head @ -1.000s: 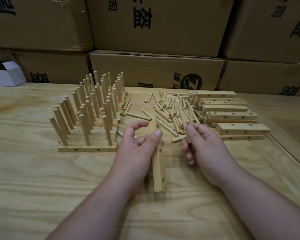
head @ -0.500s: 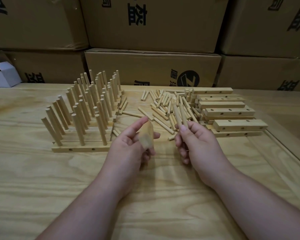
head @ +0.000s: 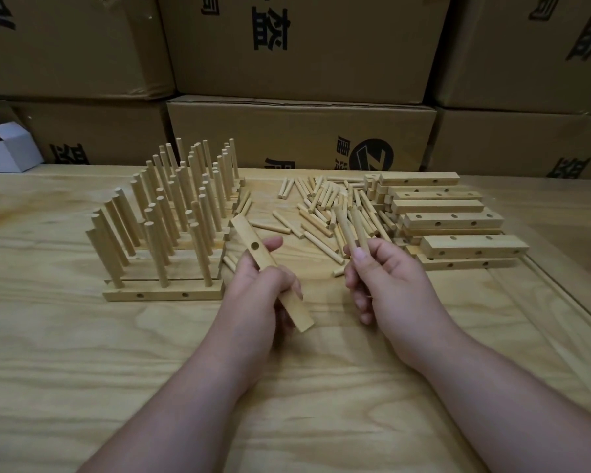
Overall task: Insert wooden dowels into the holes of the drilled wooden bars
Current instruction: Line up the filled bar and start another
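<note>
My left hand [head: 265, 290] grips a drilled wooden bar [head: 253, 247] above the table, tilted, with one hole facing up near my thumb. My right hand [head: 386, 278] holds two wooden dowels [head: 350, 228] upright between thumb and fingers, a short way right of the bar. Loose dowels [head: 321, 206] lie scattered on the table behind my hands. Empty drilled bars [head: 454, 220] are stacked to the right. Finished bars with standing dowels [head: 171, 216] are lined up on the left.
Cardboard boxes [head: 301, 131] are stacked along the back of the wooden table [head: 82, 353]. A small white box [head: 7, 151] sits at the far left. A raised wooden strip [head: 560, 302] runs along the table's right side.
My left hand has lifted the bar off the table and turned it so a hole faces up. My right hand stays close by with its dowels.
</note>
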`<state>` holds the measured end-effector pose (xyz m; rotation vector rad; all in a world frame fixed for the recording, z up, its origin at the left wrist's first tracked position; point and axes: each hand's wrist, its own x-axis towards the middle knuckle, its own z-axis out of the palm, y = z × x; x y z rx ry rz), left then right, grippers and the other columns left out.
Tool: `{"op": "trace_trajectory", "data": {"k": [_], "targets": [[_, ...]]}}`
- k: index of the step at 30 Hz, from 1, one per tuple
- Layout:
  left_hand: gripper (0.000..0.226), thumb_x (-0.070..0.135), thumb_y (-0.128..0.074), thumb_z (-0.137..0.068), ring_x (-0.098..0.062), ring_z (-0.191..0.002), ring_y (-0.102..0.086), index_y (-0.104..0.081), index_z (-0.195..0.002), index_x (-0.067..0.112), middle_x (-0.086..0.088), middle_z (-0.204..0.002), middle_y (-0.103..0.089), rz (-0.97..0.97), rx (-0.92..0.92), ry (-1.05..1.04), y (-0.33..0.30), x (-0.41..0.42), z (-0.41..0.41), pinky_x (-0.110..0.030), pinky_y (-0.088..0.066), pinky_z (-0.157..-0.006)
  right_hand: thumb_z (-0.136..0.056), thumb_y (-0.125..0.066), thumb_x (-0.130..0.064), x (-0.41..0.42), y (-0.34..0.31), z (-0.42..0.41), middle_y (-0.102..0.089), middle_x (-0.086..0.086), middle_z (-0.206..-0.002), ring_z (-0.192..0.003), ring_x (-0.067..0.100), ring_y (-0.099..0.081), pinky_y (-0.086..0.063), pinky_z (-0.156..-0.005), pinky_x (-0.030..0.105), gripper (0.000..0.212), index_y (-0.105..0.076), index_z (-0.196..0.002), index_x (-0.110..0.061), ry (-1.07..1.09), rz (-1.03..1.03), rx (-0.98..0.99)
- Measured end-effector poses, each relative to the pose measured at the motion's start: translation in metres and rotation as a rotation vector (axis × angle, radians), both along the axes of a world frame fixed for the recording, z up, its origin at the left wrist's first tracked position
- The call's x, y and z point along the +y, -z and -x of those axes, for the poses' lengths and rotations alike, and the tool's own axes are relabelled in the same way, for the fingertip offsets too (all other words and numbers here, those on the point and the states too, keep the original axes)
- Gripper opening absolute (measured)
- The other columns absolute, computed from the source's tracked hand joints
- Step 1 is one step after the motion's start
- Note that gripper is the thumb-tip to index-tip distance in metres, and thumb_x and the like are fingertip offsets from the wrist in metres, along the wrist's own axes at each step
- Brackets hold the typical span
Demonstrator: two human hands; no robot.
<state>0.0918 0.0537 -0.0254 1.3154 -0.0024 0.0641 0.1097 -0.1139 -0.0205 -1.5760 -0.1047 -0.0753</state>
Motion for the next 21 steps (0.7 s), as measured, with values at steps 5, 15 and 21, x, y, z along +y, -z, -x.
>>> {"op": "trace_trajectory", "data": {"k": [5,15,21], "targets": [[0.056,0.058,-0.030,-0.102,-0.018,-0.045,-0.045,-0.066,-0.110,0.016,-0.008,-0.057,-0.051,0.021,0.009,-0.011,-0.0020,0.0003,0.0036,-0.026,-0.043,-0.041,-0.098,-0.064,-0.022,-0.0005,0.0045,0.0015,-0.064,-0.009,-0.070,-0.056,0.003,-0.053,-0.042,-0.052,0.019,0.012,-0.072,-0.093,-0.028,0.015,0.076,-0.116],[0.027,0.042,-0.049,-0.099,-0.012,-0.054,-0.059,-0.072,-0.096,0.028,-0.003,-0.076,-0.070,-0.129,0.028,0.022,-0.0020,0.0017,0.0034,-0.023,-0.047,-0.045,-0.097,-0.065,-0.019,-0.0011,0.0066,0.0024,-0.058,-0.025,-0.058,-0.056,-0.003,-0.056,-0.042,-0.055,0.009,0.008,-0.073,-0.096,-0.023,0.031,0.077,-0.230],[0.029,0.038,-0.051,-0.078,-0.017,-0.053,-0.056,-0.070,-0.085,0.018,-0.004,-0.073,-0.065,-0.078,0.043,0.026,-0.0031,-0.0002,0.0039,-0.028,-0.048,-0.046,-0.096,-0.066,-0.016,-0.0022,0.0047,0.0015,-0.058,-0.024,-0.057,-0.053,-0.005,-0.055,-0.041,-0.052,0.007,0.010,-0.074,-0.096,-0.022,0.030,0.074,-0.240]]}}
